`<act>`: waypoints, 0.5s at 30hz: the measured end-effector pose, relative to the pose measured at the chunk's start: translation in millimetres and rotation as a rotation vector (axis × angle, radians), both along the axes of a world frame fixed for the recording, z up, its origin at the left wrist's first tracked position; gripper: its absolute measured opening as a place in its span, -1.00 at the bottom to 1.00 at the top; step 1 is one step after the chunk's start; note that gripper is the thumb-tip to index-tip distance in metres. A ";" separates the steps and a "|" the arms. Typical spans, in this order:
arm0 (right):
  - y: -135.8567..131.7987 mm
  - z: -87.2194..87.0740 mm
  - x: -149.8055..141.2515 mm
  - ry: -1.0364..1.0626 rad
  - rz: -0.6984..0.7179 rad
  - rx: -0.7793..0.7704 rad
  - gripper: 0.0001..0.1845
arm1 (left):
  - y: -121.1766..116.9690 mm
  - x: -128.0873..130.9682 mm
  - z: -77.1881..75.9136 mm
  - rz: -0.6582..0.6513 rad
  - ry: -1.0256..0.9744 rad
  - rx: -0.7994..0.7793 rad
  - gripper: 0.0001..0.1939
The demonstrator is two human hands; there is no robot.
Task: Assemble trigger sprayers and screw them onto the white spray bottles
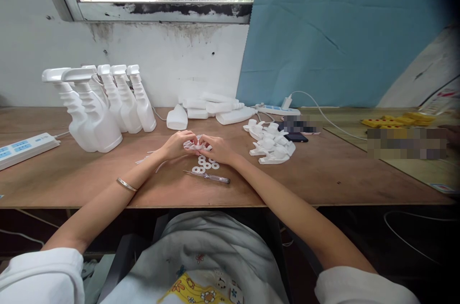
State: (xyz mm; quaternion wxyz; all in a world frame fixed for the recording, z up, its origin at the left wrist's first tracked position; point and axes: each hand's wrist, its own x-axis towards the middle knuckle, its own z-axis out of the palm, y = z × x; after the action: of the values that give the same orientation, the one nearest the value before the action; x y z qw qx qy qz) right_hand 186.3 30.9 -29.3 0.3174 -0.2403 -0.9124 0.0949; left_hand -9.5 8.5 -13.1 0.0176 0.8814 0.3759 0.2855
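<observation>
My left hand (177, 145) and my right hand (215, 148) meet over the middle of the wooden table (323, 174), fingers curled around a small white spray trigger part (193, 145) held between them. Just below the hands lie a few white ring washers (204, 165) and a clear-handled screwdriver (208, 177). Thin white tubes (147, 158) lie by my left wrist. A pile of white trigger heads (271, 143) sits to the right of my right hand.
Several white spray bottles (104, 107) stand at the left, more lie flat (212, 107) near the wall. A power strip (25, 148) lies at the far left, another (276, 110) with a charger at the back. Yellow parts (395, 121) are at the right.
</observation>
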 end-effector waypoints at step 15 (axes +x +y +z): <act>2.1 1.7 0.8 0.024 -0.022 -0.101 -0.82 | 6.8 -3.5 -3.9 -0.008 0.046 0.076 -0.68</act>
State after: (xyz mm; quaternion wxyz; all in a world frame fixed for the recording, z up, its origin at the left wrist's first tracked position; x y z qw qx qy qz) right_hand 187.1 33.0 -27.6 0.3165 -0.2648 -0.9000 0.1403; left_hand -13.0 15.2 -17.0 -0.0235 0.8893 0.3614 0.2791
